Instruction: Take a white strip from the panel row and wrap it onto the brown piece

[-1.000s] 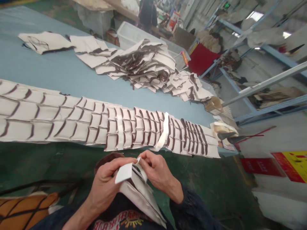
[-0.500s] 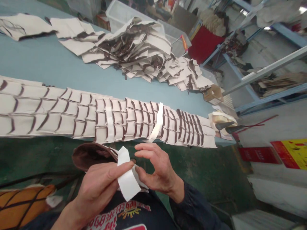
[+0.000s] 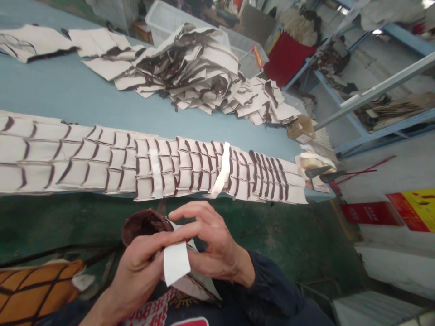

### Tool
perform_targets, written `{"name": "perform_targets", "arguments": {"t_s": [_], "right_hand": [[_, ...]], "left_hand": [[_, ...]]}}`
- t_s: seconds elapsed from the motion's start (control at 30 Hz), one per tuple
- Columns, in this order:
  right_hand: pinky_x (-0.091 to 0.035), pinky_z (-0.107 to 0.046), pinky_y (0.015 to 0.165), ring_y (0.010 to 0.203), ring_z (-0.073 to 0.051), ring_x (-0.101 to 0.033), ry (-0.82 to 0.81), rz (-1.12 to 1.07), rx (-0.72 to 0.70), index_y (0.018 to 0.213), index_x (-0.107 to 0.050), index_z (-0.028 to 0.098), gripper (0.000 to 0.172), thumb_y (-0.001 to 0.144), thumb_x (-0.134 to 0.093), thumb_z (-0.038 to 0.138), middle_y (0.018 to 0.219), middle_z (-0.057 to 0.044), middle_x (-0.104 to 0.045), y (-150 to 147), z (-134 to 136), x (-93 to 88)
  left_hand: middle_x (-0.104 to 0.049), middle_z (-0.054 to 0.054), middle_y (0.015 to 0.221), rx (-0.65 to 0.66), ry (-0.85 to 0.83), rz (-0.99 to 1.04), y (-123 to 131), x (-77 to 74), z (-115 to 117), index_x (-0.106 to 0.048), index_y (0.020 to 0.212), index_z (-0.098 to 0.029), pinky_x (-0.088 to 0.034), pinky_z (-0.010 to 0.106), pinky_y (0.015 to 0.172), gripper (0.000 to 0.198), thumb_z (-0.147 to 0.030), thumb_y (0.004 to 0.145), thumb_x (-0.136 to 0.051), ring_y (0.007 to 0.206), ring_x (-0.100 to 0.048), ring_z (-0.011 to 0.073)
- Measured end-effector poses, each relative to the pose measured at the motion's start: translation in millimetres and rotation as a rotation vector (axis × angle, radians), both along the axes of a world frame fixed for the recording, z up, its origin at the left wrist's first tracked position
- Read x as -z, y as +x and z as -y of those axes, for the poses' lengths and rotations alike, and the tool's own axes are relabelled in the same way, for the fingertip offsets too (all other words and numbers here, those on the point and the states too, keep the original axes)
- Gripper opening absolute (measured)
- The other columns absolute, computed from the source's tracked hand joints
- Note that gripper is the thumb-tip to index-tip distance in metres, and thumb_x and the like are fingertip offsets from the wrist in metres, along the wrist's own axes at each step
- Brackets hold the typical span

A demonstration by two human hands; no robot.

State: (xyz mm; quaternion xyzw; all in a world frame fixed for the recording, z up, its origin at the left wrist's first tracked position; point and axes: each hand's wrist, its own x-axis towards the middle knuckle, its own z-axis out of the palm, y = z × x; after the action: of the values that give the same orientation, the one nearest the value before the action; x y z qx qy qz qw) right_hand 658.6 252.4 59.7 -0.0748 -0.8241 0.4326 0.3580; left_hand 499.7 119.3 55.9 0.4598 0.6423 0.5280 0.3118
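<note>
Holding a small brown fur piece (image 3: pixel 144 224) down near the lap, with both hands bunched around it. The left hand (image 3: pixel 136 269) has its thumb and fingers pinching a strip of white tape (image 3: pixel 176 263) against the piece, the loose end of the strip hanging down over the fingers. The right hand (image 3: pixel 210 246) sits just beside it, fingers curled and lightly spread, fingertips resting on top of the left hand's fingers and the pale backing of the piece, so it looks like it's pressing the tape on rather than gripping anything.

Progress-wise, my read: the blue table (image 3: pixel 78 97) already has a long row of pale pieces (image 3: pixel 102 158) laid edge to edge along the near side, and two tape strips (image 3: pixel 222 170) cross it near the right end, so a good chunk seems joined. Further back there's a messy heap of loose pieces (image 3: pixel 193 72) that looks untouched, so I'd guess plenty is left. The strip in hand isn't fully stuck down yet. A cardboard box (image 3: pixel 301 129) sits at the table's far right end.
</note>
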Motion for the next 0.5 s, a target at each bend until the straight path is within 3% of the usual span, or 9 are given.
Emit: {"name": "perform_targets", "arguments": {"t_s": [0.13, 0.3, 0.5], "right_hand": [[-0.063, -0.036, 0.092, 0.095, -0.022, -0.077, -0.332, 0.072, 0.05, 0.085, -0.068, 0.026, 0.023, 0.104, -0.075, 0.037, 0.097, -0.005, -0.083, -12.5, 17.6, -5.6], [-0.052, -0.03, 0.074, 0.077, -0.017, -0.062, -0.803, 0.343, 0.089, 0.08, -0.064, 0.024, 0.022, 0.095, -0.074, 0.037, 0.081, 0.001, -0.068, -16.9, 29.6, -18.5], [-0.048, -0.029, 0.072, 0.076, -0.017, -0.058, -0.838, 0.39, 0.125, 0.082, -0.066, 0.023, 0.02, 0.09, -0.072, 0.04, 0.081, 0.001, -0.066, -20.0, 30.8, -23.2]], "left_hand": [[-0.065, -0.003, 0.049, -0.004, -0.006, 0.069, 7.5, -4.7, 1.1, -0.086, 0.065, -0.024, -0.046, 0.02, 0.044, 0.034, -0.034, 0.095, -0.073, 0.042, -0.057, 0.0136], [-0.048, -0.006, 0.049, -0.008, -0.006, 0.116, 9.7, -9.4, 1.9, -0.068, 0.054, -0.02, -0.033, 0.016, 0.042, 0.043, -0.032, 0.096, -0.07, 0.043, -0.043, 0.0085], [-0.05, -0.007, 0.048, -0.038, 0.059, 0.069, 11.4, -8.2, 1.0, -0.068, 0.055, -0.019, -0.033, 0.014, 0.043, 0.042, -0.024, 0.096, -0.068, 0.042, -0.044, 0.0073]]}}
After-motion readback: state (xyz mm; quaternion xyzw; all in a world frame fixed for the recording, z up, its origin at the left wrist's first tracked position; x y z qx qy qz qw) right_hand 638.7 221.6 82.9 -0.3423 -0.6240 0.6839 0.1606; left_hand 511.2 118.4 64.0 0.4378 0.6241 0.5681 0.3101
